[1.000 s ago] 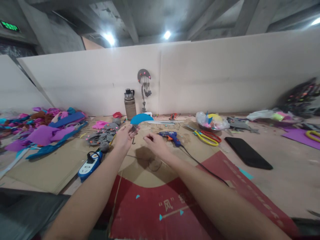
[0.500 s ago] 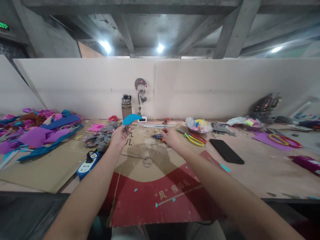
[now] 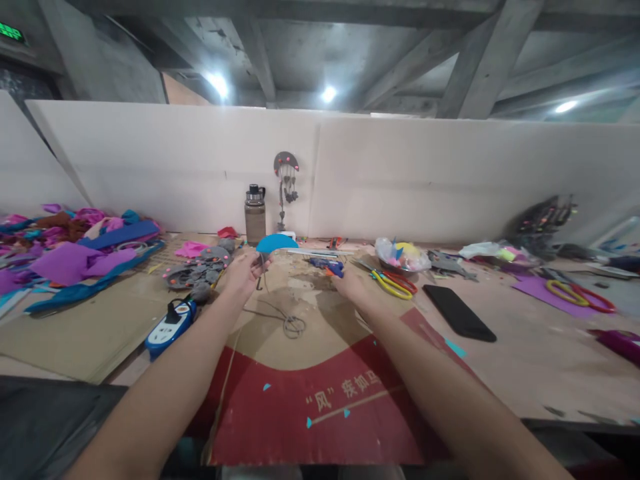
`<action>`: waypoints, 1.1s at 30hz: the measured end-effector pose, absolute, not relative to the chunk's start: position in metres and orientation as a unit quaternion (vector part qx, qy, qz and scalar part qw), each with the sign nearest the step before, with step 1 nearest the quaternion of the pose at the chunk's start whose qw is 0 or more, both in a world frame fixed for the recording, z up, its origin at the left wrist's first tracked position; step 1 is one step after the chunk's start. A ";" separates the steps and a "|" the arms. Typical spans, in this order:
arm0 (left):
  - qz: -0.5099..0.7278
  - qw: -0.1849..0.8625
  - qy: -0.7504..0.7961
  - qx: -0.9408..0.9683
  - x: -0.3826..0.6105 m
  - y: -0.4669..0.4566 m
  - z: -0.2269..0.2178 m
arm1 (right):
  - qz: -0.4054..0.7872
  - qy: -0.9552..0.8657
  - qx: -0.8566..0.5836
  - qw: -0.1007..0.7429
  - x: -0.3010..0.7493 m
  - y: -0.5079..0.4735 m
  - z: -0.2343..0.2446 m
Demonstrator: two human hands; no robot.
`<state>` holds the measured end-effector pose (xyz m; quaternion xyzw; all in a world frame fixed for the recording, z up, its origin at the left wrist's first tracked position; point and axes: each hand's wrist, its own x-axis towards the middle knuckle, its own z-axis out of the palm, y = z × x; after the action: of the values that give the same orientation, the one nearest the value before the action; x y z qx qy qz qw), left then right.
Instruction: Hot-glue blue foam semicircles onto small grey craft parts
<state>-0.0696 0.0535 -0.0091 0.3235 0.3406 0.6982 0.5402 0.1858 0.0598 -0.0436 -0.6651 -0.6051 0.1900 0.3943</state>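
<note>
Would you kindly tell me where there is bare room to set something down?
The widest bare patch of table lies between the black phone and the maroon object at far right. Another is the cardboard sheet, between the power strip and the blue strip. It is crowded around the glue gun, by the right hand, and at the colourful pile.

My one view comes from my head, above and behind my left hand (image 3: 249, 272) and my right hand (image 3: 349, 285), facing forward and down, so my forearms (image 3: 193, 357) run up into it from the bottom corners. It is wide, yet near enough that both hands sit around mid-frame, with table (image 3: 540, 360) to either side of them, the white partition (image 3: 380, 180) beyond and the ceiling (image 3: 300, 63) above
</note>
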 end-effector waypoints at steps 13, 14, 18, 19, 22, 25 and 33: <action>0.650 0.532 0.389 0.379 -0.054 0.052 -0.022 | 0.345 -0.616 -0.407 0.580 0.163 -0.003 0.003; 0.647 0.531 0.391 0.383 -0.053 0.052 -0.022 | 0.359 -0.621 -0.394 0.574 0.161 -0.006 0.003; 0.640 0.529 0.404 0.384 -0.049 0.048 -0.022 | 0.450 -0.607 -0.355 0.551 0.148 -0.003 0.010; 0.638 0.529 0.408 0.383 -0.047 0.048 -0.022 | 0.464 -0.598 -0.347 0.554 0.142 0.000 0.018; 0.646 0.520 0.410 0.380 -0.046 0.049 -0.023 | 0.506 -0.566 -0.249 0.601 0.115 0.007 0.070; 0.644 0.526 0.403 0.382 -0.049 0.052 -0.024 | 0.577 -0.438 -0.160 0.670 0.079 0.006 0.142; 0.659 0.515 0.401 0.374 -0.051 0.048 -0.019 | 0.578 -0.420 -0.172 0.678 0.070 0.015 0.119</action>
<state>-0.0512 0.0475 -0.0194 0.3735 0.4012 0.6590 0.5150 0.0705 0.0145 0.1189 -0.1715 -0.4203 0.5783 0.6778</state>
